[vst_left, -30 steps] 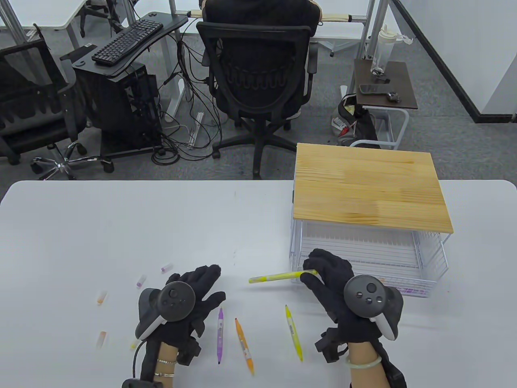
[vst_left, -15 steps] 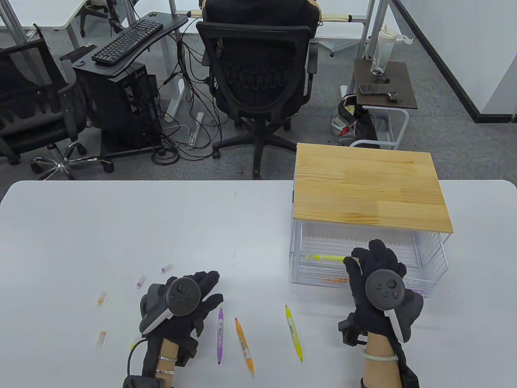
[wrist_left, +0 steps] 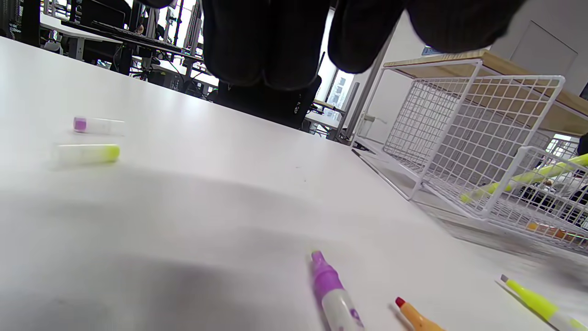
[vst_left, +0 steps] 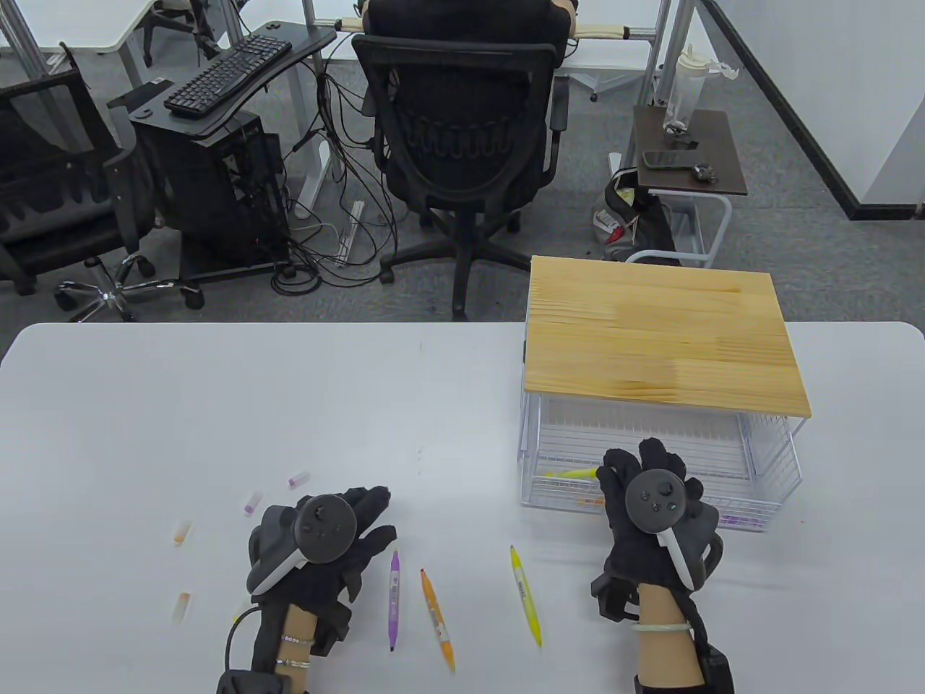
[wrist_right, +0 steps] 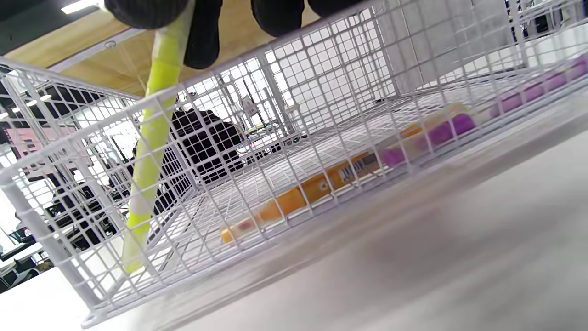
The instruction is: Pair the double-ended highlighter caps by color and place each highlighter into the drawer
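Table [vst_left: 217, 405], white: working area is the near half, both hands coming in from 6 o'clock.

Wire drawer [vst_left: 766, 463], pulled out from under the wooden top [vst_left: 657, 340], sits at about 3 o'clock on the table. An orange highlighter [wrist_right: 317, 188] and a purple one [wrist_right: 441, 131] already lie on its floor near the front wall.

Right hand [vst_left: 643, 506] is over the drawer's front rim, fingers clamped on 1 end of the yellow highlighter [vst_left: 574, 474]. In the right wrist view the pen hangs steeply, its free tip down near the left-hand corner of the wire floor.

Step in hand, as judged: laying this pen down. You want to lower the held end until the barrel lies flat, then let go; dropped from a tilt it may bounce or catch a tip in the mesh. Keep your fingers inside the front rim and below the wooden top at 12 o'clock, which caps the headroom. The back half of the drawer floor looks open.

Left hand [vst_left: 325, 535] rests on the table at 7 o'clock, fingers relaxed, holding nothing.

3 uncapped pens lie at 6 o'clock between the hands: purple [vst_left: 394, 596], orange [vst_left: 437, 618], yellow [vst_left: 526, 594]. Loose caps [vst_left: 253, 502] are scattered at 8 o'clock, well apart from the pens, with open table between.
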Action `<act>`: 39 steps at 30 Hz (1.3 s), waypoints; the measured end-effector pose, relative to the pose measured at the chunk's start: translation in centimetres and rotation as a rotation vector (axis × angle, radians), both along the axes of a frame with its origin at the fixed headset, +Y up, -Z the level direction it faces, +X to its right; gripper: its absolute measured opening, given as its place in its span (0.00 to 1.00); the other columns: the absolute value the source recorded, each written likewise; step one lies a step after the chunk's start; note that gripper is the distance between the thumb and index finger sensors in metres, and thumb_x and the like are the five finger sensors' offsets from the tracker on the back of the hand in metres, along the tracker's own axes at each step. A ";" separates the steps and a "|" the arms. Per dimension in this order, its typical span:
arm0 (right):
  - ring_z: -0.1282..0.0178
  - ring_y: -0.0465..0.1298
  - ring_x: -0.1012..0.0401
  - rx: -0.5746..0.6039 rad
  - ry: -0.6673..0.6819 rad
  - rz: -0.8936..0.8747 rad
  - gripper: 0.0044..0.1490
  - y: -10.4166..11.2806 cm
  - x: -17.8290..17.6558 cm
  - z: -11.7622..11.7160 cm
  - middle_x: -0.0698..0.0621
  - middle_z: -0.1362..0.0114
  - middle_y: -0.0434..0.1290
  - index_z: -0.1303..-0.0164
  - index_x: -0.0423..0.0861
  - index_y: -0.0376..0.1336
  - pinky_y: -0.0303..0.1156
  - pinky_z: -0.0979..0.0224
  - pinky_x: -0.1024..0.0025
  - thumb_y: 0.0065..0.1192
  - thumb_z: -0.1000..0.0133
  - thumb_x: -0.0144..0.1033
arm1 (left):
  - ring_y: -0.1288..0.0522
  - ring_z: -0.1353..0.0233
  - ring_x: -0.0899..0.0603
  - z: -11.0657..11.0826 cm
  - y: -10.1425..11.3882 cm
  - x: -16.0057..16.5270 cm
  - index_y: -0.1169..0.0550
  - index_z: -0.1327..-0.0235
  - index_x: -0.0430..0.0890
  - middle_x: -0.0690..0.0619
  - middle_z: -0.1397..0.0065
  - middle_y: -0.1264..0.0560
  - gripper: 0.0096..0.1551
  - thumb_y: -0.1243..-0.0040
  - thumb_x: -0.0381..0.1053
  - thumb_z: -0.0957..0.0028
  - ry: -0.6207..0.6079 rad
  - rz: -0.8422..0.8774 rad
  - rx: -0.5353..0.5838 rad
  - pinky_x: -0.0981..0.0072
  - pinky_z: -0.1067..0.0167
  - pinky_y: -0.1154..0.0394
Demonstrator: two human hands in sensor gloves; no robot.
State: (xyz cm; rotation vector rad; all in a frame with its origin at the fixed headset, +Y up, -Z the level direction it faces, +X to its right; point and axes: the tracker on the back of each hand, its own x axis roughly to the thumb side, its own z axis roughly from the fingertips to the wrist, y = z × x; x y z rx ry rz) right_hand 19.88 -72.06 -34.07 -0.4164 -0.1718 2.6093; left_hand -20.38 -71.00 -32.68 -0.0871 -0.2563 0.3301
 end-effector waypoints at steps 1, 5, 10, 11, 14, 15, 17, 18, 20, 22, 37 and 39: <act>0.08 0.47 0.38 0.001 -0.002 -0.001 0.26 0.0 0.0 0.0 0.48 0.04 0.47 0.23 0.69 0.59 0.35 0.18 0.34 0.44 0.34 0.53 | 0.29 0.24 0.35 0.0 0.0 0.0 0.28 0.25 0.55 0.46 0.20 0.28 0.37 0.46 0.65 0.50 -0.001 -0.004 -0.001 0.30 0.26 0.47; 0.09 0.46 0.36 0.006 -0.023 -0.004 0.31 0.1 -0.1 0.0 0.46 0.04 0.44 0.17 0.69 0.54 0.35 0.18 0.33 0.47 0.33 0.49 | 0.29 0.24 0.35 0.0 -0.1 0.1 0.28 0.25 0.55 0.46 0.20 0.28 0.37 0.46 0.65 0.49 -0.005 -0.010 -0.007 0.30 0.26 0.47; 0.09 0.47 0.38 0.119 0.008 0.008 0.40 2.1 -1.6 1.4 0.45 0.05 0.42 0.12 0.62 0.45 0.37 0.16 0.34 0.53 0.34 0.55 | 0.29 0.23 0.35 -0.1 0.0 0.1 0.28 0.25 0.55 0.46 0.20 0.28 0.37 0.46 0.65 0.49 -0.003 -0.013 -0.011 0.30 0.26 0.47; 0.10 0.54 0.41 0.136 0.030 0.022 0.38 2.5 -2.1 1.7 0.47 0.06 0.48 0.14 0.61 0.49 0.42 0.15 0.34 0.53 0.35 0.56 | 0.29 0.23 0.35 -0.1 0.0 0.1 0.28 0.25 0.55 0.46 0.20 0.28 0.37 0.46 0.65 0.49 -0.003 -0.010 -0.011 0.30 0.26 0.47; 0.27 0.73 0.47 0.119 0.197 0.065 0.30 3.4 -5.2 2.5 0.52 0.21 0.71 0.27 0.56 0.63 0.58 0.17 0.40 0.54 0.36 0.58 | 0.30 0.23 0.35 -0.1 0.0 0.1 0.29 0.25 0.55 0.46 0.20 0.29 0.37 0.46 0.65 0.49 0.000 -0.013 -0.012 0.30 0.26 0.47; 0.29 0.74 0.45 0.091 0.235 0.071 0.30 3.2 -6.0 2.6 0.50 0.23 0.73 0.30 0.53 0.66 0.58 0.18 0.39 0.54 0.37 0.58 | 0.30 0.23 0.35 -0.1 0.0 0.1 0.28 0.25 0.55 0.46 0.19 0.29 0.37 0.46 0.65 0.49 0.003 -0.022 -0.010 0.30 0.26 0.47; 0.29 0.73 0.43 -0.037 0.302 0.149 0.32 2.2 -8.6 2.4 0.46 0.24 0.73 0.32 0.49 0.68 0.59 0.19 0.38 0.53 0.37 0.60 | 0.30 0.23 0.35 0.0 0.1 0.1 0.28 0.25 0.55 0.47 0.20 0.28 0.37 0.46 0.65 0.49 0.008 -0.046 -0.003 0.30 0.26 0.47; 0.28 0.73 0.41 -0.099 0.307 0.204 0.34 1.7 -9.5 2.3 0.44 0.22 0.72 0.32 0.48 0.68 0.59 0.19 0.37 0.52 0.37 0.61 | 0.30 0.23 0.35 0.0 0.1 0.1 0.28 0.26 0.55 0.47 0.20 0.29 0.37 0.46 0.65 0.49 0.008 -0.052 0.000 0.30 0.26 0.47; 0.25 0.71 0.40 -0.266 0.295 0.372 0.38 0.2 -11.2 2.0 0.41 0.17 0.68 0.29 0.47 0.67 0.58 0.18 0.36 0.48 0.37 0.63 | 0.29 0.23 0.35 0.3 0.4 -0.1 0.28 0.26 0.55 0.47 0.20 0.28 0.37 0.46 0.65 0.49 0.011 -0.056 0.013 0.30 0.26 0.47; 0.25 0.71 0.39 -0.289 0.265 0.469 0.39 -1.3 -12.3 1.7 0.39 0.16 0.68 0.32 0.46 0.70 0.58 0.19 0.35 0.49 0.39 0.63 | 0.29 0.23 0.35 0.5 0.7 -0.3 0.28 0.26 0.55 0.47 0.20 0.28 0.37 0.46 0.65 0.50 0.021 -0.054 0.027 0.30 0.26 0.47; 0.20 0.65 0.32 -0.434 0.222 0.665 0.46 -5.1 -14.9 0.9 0.29 0.15 0.61 0.37 0.36 0.72 0.56 0.19 0.32 0.62 0.48 0.63 | 0.29 0.23 0.35 0.6 0.7 -0.8 0.28 0.26 0.55 0.46 0.20 0.28 0.37 0.46 0.65 0.50 0.041 -0.066 0.024 0.30 0.26 0.46; 0.21 0.65 0.32 -0.437 0.227 0.658 0.45 -5.1 -14.9 0.9 0.29 0.15 0.62 0.38 0.36 0.72 0.56 0.19 0.31 0.61 0.48 0.62 | 0.29 0.23 0.35 0.6 0.6 -0.8 0.28 0.26 0.55 0.46 0.20 0.28 0.37 0.46 0.65 0.50 0.040 -0.071 0.017 0.30 0.26 0.46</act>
